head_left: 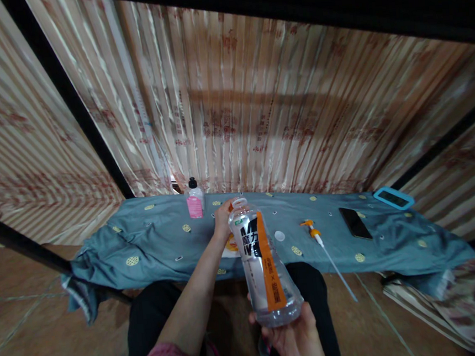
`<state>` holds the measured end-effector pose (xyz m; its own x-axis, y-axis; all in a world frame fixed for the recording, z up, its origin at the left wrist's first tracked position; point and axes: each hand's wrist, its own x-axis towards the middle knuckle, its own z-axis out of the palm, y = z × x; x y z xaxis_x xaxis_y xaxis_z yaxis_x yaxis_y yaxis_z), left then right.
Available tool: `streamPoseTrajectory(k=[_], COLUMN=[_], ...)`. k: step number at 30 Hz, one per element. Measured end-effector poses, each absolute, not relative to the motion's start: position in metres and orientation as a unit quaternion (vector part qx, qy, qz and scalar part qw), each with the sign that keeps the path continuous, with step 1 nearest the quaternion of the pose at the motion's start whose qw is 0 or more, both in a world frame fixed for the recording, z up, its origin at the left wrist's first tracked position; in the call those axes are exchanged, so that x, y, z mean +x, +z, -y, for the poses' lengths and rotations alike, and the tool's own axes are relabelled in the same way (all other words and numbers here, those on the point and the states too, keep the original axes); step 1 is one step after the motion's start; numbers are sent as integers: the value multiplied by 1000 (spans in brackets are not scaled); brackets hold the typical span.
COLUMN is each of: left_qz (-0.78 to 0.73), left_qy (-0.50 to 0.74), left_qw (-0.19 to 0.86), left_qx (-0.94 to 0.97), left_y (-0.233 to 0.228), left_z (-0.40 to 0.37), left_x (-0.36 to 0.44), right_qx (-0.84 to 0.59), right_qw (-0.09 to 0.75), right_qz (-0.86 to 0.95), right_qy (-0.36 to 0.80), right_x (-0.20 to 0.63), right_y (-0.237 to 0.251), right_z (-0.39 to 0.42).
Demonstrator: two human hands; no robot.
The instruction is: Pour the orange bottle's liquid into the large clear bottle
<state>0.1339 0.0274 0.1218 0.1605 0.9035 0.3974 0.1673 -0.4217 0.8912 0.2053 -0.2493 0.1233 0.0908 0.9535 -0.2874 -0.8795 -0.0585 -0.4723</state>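
Short of the table's [152, 246] near edge, my right hand [295, 342] cupped the clear, orange-striped bottle's [265, 264] base; my left hand's [223, 219] fingers pinched its open neck.

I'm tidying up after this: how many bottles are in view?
2: the clear bottle held between the left hand and right hand, and the pink bottle at the cloth's far edge.

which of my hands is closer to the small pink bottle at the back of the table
Left. The left hand is up at the clear bottle's neck, just right of the pink bottle. The right hand cups the clear bottle's base, much farther back toward you.
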Motion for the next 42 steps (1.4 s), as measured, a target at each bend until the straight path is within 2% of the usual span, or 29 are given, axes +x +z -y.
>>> streamPoseTrajectory(k=[42], left_qz=[-395], left_qy=[517], left_qw=[358], left_qx=[670], left_y=[114], left_z=[-32], left_x=[136], right_qx=[-288], right_qw=[689], right_qz=[83], right_qy=[660], right_x=[208], right_y=[121], right_z=[251])
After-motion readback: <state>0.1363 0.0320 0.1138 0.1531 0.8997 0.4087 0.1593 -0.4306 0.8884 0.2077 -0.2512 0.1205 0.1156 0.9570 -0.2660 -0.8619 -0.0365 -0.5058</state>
